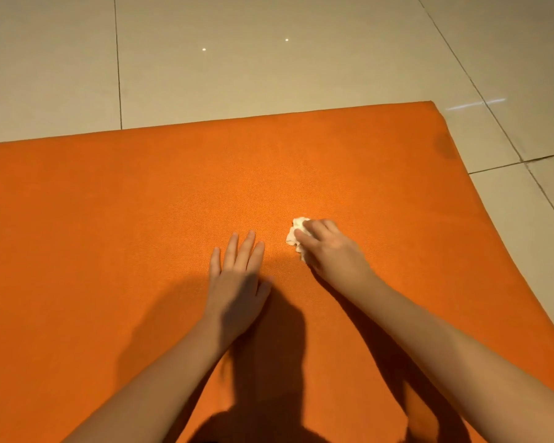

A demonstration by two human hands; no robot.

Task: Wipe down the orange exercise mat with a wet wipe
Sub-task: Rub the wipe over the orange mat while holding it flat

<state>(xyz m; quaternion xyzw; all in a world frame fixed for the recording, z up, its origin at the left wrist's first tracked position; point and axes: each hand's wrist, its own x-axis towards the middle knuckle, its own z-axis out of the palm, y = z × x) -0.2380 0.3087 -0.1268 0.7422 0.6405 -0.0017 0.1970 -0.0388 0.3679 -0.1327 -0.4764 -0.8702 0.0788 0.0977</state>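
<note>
The orange exercise mat (109, 203) lies flat on the floor and fills most of the view. My right hand (330, 247) grips a crumpled white wet wipe (296, 235) and holds it down on the mat near the middle; most of the wipe is hidden under my fingers. My left hand (237, 279) rests flat on the mat just to the left, its fingers straight and spread, holding nothing.
Glossy beige floor tiles (269, 59) with dark grout lines surround the mat beyond its far edge and to the right. The mat's far right corner (435, 116) has a dark smudge below it. My shadow falls across the near part of the mat.
</note>
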